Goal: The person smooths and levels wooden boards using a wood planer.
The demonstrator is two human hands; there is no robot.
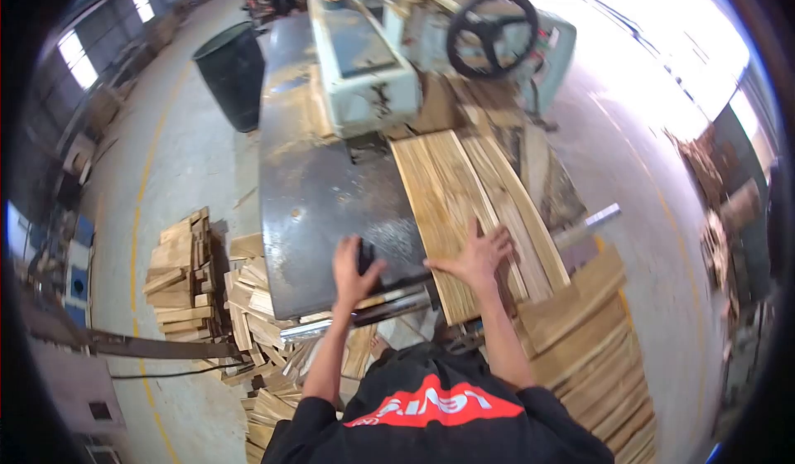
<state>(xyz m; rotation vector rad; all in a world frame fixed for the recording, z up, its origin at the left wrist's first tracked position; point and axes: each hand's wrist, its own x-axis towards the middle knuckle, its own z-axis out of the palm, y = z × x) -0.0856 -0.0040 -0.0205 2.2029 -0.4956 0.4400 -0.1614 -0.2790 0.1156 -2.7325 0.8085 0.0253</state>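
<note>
My left hand [354,272] is above the near end of a dark metal machine table [315,207], thumb and fingers apart. A dark patch lies between its thumb and fingers; I cannot make out whether it is a shadow or an object. Spread over the wooden boards [443,191] on the table's right side is my right hand [479,257], palm down, its thumb pointing left. These boards lie side by side lengthwise, and their far ends reach the pale green machine housing [373,96]. Whether the right palm presses on the wood is hard to tell.
A black handwheel [492,33] stands behind the boards. Stacked planks [592,331] rise at my right. On the left floor are a wood pile [182,274] and loose offcuts [257,298]. A dark bin [236,75] stands beyond the table's left edge.
</note>
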